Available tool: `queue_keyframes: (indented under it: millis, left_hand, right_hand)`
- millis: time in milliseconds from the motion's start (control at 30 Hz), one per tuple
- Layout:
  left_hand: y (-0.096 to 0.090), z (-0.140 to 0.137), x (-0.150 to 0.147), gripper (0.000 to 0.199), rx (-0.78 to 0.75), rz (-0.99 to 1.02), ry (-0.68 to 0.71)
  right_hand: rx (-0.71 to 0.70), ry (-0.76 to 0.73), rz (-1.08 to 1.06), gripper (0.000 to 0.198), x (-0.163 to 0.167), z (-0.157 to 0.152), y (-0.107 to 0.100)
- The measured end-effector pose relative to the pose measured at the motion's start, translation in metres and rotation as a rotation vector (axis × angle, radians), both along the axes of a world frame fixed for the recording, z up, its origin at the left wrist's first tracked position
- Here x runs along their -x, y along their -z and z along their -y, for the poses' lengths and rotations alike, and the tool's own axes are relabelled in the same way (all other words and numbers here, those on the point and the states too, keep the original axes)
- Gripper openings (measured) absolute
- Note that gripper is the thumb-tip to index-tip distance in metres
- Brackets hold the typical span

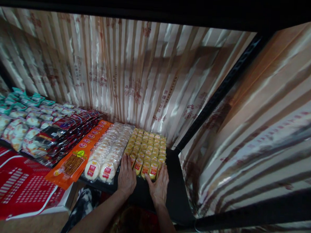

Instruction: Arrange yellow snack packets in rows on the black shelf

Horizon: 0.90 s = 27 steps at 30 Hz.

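Rows of small yellow-wrapped snack packs [145,147] with red labels stand packed together on a black shelf [176,181]. My left hand [127,176] lies along their left front corner, fingers stretched out. At the right front corner my right hand [159,185] rests with its fingers spread against the packs. Both hands touch the block from its sides, and neither is wrapped round a single pack. Just left of my left hand are clear-wrapped white round cakes [108,148] in two long rows, with red labels at the front.
Further left lie an orange snack packet [73,160], a stack of dark red packets [62,132], wrapped pastries [14,132] and teal packets [11,100]. A red printed box [16,189] stands below. Black posts [220,89] and striped plastic sheeting [137,69] enclose the shelf.
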<state>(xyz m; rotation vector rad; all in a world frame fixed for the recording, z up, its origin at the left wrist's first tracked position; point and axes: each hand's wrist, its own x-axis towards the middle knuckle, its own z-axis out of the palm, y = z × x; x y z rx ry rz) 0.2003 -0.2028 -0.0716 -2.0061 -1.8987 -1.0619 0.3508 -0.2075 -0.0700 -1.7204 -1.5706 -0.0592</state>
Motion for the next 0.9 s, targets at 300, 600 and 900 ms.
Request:
queue_keyframes:
  millis: [300, 600, 900]
  left_hand:
    - [-0.001, -0.001, 0.001, 0.069, 0.047, 0.077, 0.013]
    - [-0.014, 0.008, 0.004, 0.048, -0.002, 0.053, 0.031]
    - [-0.018, 0.013, 0.008, 0.028, 0.084, 0.046, 0.116]
  right_hand:
    - [0.009, 0.010, -0.013, 0.094, 0.000, 0.000, 0.001]
    - [-0.007, 0.006, -0.012, 0.091, 0.001, 0.000, 0.003]
    - [0.029, -0.001, -0.023, 0.092, 0.000, 0.001, 0.001]
